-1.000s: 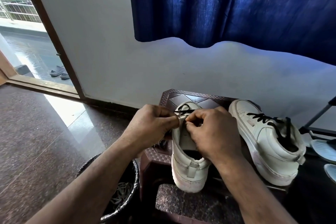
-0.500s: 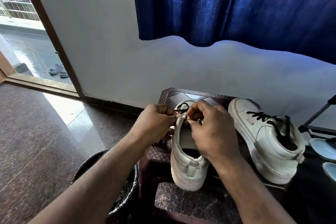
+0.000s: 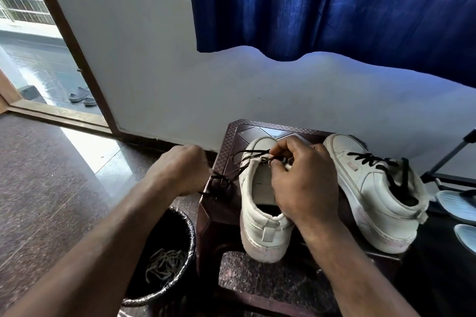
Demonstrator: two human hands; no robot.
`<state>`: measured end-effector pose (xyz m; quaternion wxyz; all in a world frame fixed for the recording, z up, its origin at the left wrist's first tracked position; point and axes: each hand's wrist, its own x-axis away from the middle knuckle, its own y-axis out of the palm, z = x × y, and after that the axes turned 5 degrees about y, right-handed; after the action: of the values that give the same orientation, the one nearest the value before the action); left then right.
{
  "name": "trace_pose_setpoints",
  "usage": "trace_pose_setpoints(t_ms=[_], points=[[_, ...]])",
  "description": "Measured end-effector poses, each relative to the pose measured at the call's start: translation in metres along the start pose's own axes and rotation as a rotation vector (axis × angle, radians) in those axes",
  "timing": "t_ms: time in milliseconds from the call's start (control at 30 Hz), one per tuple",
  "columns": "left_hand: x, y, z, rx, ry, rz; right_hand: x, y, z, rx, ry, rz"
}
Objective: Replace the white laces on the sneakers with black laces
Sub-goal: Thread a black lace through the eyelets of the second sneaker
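Note:
Two white sneakers stand on a dark brown stool [image 3: 233,134], heels toward me. The left sneaker [image 3: 260,203] has a black lace [image 3: 247,156] running out of an eyelet near its toe toward the left. My left hand [image 3: 184,168] is left of the stool with curled fingers, holding that lace's end and stretching it. My right hand [image 3: 300,177] lies over the left sneaker's tongue and pinches at the eyelets. The right sneaker [image 3: 373,193] is laced in black.
A black bin [image 3: 180,226] by the stool's left side holds the pale old laces [image 3: 166,264]. Pale sandals [image 3: 456,204] and a rack leg lie at the right. A blue curtain hangs on the wall behind; an open doorway is far left.
My left hand has drawn away from the sneaker to the left, pulling the black lace out through the eyelet. My right hand has stayed on the shoe.

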<state>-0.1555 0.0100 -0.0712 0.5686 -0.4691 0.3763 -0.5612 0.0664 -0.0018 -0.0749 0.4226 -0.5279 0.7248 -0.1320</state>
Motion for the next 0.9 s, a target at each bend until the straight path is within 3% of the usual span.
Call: trace_pose_setpoints(t_ms=[100,167,233,433,567,633,700,833,900], points=[[0.004,-0.001,0.018,0.401,0.137,0.153,-0.001,0.000,-0.001,-0.033,-0.007,0.009],[0.008,0.000,0.032,0.581,0.219,0.127,0.000,0.000,-0.002,-0.041,-0.004,-0.002],[0.009,0.005,0.040,0.611,0.273,0.081,0.000,0.000,-0.002,-0.051,-0.004,-0.017],[0.009,0.007,0.050,0.504,0.260,0.097,-0.001,-0.001,-0.003,-0.067,-0.008,-0.029],[0.006,0.005,0.029,0.024,0.113,0.034,-0.001,0.000,-0.002,-0.086,-0.012,0.022],[0.006,0.005,0.018,-0.074,0.055,0.027,0.000,-0.002,-0.001,-0.108,-0.029,0.066],[0.004,0.003,0.015,0.026,0.116,0.071,0.000,-0.003,-0.001,-0.153,-0.036,0.079],[0.010,-0.002,0.034,0.549,0.273,0.113,-0.003,-0.003,0.002,-0.315,0.034,0.026],[0.009,0.003,0.041,0.596,0.306,0.105,-0.004,-0.003,0.002,-0.381,0.064,0.001]])
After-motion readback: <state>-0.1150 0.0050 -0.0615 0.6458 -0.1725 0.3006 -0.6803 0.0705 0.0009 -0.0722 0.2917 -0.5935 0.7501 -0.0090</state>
